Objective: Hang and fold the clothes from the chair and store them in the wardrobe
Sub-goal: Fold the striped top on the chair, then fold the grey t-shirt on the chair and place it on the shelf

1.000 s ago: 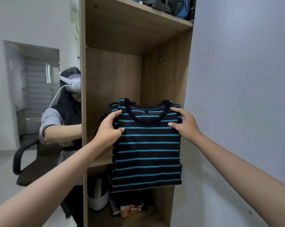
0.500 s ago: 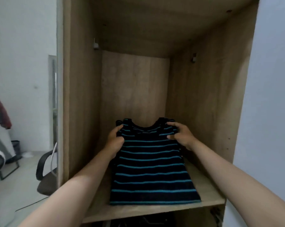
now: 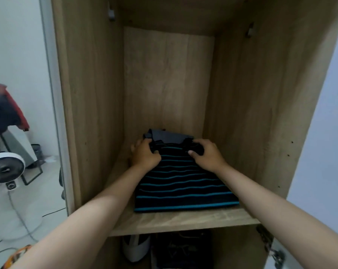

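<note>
Folded black, blue-striped shirt (image 3: pixel 183 183) lies flat on the wardrobe shelf (image 3: pixel 183 220).

white fan (image 3: pixel 5 167), red garment (image 3: pixel 6 111)

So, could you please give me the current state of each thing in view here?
Folded black shirt with teal stripes: lying flat on the wooden wardrobe shelf, gripped at its collar end.
Folded grey garment: lying behind the shirt's collar end.
Left hand: gripping the shirt.
Right hand: gripping the shirt.
White fan: standing on the floor; running or not, unclear.
</note>
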Action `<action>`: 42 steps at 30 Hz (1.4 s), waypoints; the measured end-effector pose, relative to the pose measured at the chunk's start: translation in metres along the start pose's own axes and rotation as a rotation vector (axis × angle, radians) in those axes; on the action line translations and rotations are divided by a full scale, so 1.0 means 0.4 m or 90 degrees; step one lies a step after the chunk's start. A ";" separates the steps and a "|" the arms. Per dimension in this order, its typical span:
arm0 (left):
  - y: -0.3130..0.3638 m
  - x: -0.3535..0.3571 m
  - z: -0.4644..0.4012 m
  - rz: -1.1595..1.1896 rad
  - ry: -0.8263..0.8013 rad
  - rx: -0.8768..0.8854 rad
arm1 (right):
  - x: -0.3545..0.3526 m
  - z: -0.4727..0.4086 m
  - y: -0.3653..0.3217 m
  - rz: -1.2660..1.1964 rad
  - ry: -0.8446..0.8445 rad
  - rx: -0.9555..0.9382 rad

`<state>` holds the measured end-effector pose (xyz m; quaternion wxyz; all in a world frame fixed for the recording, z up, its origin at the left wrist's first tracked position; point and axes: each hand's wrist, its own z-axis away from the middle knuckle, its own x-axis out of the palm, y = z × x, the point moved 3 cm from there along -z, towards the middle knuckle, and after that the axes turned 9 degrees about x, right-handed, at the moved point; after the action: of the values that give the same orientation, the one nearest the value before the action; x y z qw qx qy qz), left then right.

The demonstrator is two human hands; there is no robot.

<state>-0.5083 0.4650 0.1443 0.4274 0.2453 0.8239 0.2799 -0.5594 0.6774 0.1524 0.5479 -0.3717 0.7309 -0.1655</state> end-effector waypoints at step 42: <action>0.079 0.087 1.499 0.202 -0.927 0.414 | 0.117 1.926 0.022 0.006 0.398 0.785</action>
<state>-0.0162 0.6612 -0.1408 0.7188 0.5916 0.3346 -0.1464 0.1436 0.7767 -0.1507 0.4236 0.0760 0.6287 -0.6477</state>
